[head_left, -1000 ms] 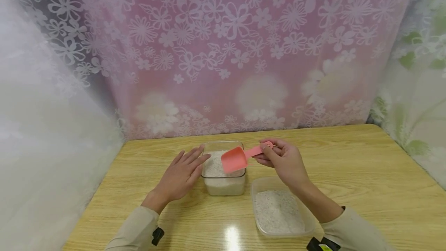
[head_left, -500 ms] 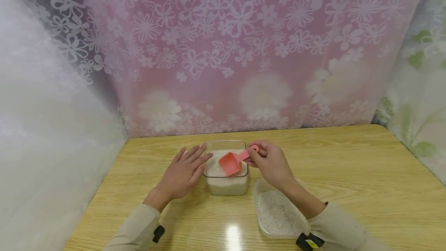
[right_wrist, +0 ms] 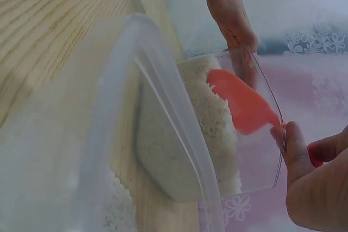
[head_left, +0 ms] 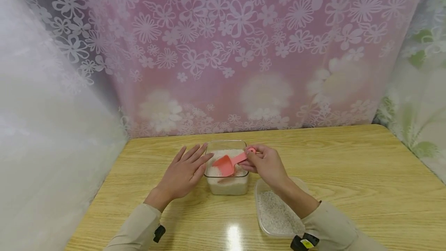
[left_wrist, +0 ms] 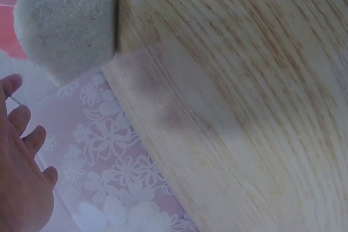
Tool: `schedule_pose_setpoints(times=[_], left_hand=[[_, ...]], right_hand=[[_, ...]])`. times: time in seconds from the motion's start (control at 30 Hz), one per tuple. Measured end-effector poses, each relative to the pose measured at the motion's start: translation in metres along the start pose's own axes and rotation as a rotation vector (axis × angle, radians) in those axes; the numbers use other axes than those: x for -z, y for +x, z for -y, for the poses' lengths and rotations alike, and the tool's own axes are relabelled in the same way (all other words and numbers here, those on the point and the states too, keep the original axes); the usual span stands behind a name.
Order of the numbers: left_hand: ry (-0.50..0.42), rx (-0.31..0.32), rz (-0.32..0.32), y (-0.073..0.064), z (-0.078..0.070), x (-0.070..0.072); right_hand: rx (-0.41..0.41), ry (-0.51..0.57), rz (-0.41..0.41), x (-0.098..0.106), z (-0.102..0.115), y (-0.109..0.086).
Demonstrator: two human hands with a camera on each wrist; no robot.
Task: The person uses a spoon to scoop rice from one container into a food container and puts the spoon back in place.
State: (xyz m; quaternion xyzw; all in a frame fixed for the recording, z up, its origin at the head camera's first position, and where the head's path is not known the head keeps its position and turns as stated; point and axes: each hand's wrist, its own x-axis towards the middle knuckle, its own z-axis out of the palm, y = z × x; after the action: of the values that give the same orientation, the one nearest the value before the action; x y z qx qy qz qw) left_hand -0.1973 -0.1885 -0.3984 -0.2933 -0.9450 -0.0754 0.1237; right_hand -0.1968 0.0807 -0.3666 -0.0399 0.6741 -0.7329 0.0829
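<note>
My right hand (head_left: 267,165) pinches the handle of a pink scoop (head_left: 224,165). The scoop's bowl is partly sunk into white rice-like grains (head_left: 220,154) inside a clear square container (head_left: 228,191). In the right wrist view the scoop (right_wrist: 239,101) shows through the clear wall, its tip buried in the grains. My left hand (head_left: 181,175) lies with straight, spread fingers against the container's left rim. The left wrist view catches those fingers apart (left_wrist: 33,139) beside the container, with some of the grains (left_wrist: 70,25) visible.
A second, translucent plastic container (head_left: 259,220) holding similar grains (head_left: 278,212) stands nearer on the right, partly under my right forearm. Both rest on a wood-grain table (head_left: 366,173). A pink flowered curtain (head_left: 223,69) hangs behind the table's far edge.
My right hand has moved left and brought the scoop from above the square container down into its grains. My left hand has stayed at the rim.
</note>
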Motion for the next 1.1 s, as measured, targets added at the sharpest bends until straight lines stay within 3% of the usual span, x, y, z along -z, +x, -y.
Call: schedule_pose_setpoints(times=[0.4,0.73,1.1], left_hand=[[-0.023,0.006,0.000,0.001,-0.002,-0.001],[-0.042,-0.006,-0.022,-0.001,-0.001,-0.003],[-0.050,0.012,-0.003,-0.001,0.000,-0.003]], right_hand=[[-0.039,0.107,0.030,0.014,-0.002,-0.005],[-0.103,0.322,0.027,0.031,0.001,-0.008],[-0.114,0.412,0.013,0.042,0.006,-0.013]])
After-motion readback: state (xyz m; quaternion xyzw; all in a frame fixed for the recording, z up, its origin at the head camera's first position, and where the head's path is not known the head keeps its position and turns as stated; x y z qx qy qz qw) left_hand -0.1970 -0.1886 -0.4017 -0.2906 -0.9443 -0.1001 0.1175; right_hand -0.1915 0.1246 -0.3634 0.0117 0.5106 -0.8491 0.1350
